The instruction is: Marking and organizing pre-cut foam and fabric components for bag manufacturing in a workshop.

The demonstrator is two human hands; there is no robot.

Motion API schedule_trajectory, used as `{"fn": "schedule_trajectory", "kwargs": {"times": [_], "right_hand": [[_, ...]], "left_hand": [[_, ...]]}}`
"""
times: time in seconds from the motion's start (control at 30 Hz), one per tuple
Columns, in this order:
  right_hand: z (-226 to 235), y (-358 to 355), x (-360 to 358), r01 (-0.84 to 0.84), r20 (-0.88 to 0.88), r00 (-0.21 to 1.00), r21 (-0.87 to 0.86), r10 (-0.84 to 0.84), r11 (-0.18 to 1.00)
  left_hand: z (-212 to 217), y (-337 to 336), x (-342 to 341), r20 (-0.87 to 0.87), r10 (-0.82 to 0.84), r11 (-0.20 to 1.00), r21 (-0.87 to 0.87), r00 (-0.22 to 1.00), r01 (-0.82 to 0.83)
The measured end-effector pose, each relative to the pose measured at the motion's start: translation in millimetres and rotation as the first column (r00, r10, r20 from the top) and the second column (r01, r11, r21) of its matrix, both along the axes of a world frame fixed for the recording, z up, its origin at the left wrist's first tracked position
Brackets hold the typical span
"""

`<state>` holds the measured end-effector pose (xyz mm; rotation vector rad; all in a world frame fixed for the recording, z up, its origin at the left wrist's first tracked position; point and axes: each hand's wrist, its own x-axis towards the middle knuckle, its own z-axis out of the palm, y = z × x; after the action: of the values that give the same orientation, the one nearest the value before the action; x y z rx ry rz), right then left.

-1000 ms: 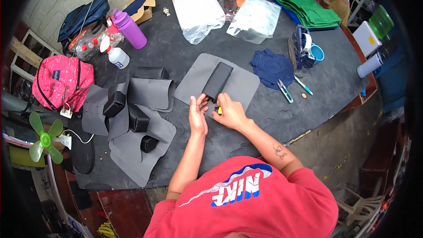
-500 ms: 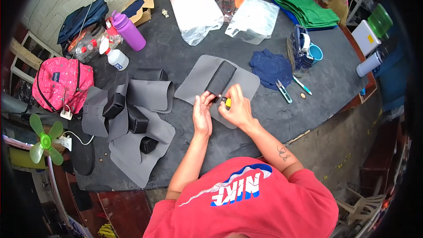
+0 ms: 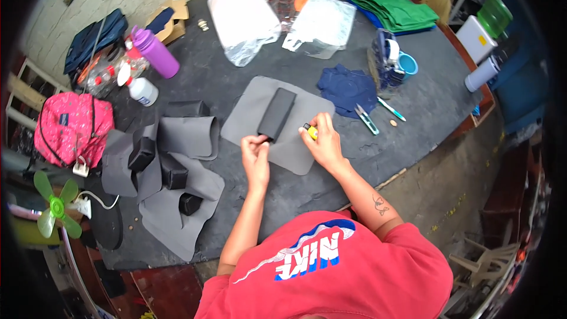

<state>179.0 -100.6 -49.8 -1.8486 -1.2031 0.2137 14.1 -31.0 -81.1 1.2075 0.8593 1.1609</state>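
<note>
My left hand pinching the near end of a long black foam block, flat on a grey rounded fabric panel, my right hand's grip closed on a small yellow tool, dark counter

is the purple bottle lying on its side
No, the purple bottle stands upright on the dark table, its cap up, next to a white bottle.

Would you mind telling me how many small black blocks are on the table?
4: one block on the grey sheet by the hands, and three in the grey pile at left. More may be hidden under the pile.
</note>
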Motion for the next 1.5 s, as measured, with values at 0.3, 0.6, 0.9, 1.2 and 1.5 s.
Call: {"fn": "schedule_trajectory", "kwargs": {"times": [0.3,0.6,0.9,1.2,1.5], "right_hand": [[-19.4,-43.7,104.6,0.409,0.426,0.822,0.022,-0.378,0.912],[-28.2,-44.8,115.4,0.404,0.139,0.904,0.032,-0.405,0.914],[-23.8,8.2,-9.4,-0.229,0.399,0.896,0.04,0.195,0.973],[-35.6,33.9,-21.4,-0.239,0.521,0.837,0.074,0.167,0.968],[-17.5,52.3,-12.0,-0.347,0.495,0.79,-0.123,0.361,0.93]], "left_hand": [[10.0,9.3,-7.1,-0.569,-0.013,0.829,0.454,0.822,0.327],[-7.0,33.1,-12.7,-0.446,-0.057,0.92,0.323,0.893,0.221],[-7.7,32.3,-8.9,-0.515,0.018,0.925,0.334,0.857,0.181],[-8.3,32.1,-9.7,-0.511,0.02,0.933,0.319,0.859,0.167],[-13.0,33.8,-9.4,-0.496,0.044,0.919,0.361,0.867,0.16]]}}
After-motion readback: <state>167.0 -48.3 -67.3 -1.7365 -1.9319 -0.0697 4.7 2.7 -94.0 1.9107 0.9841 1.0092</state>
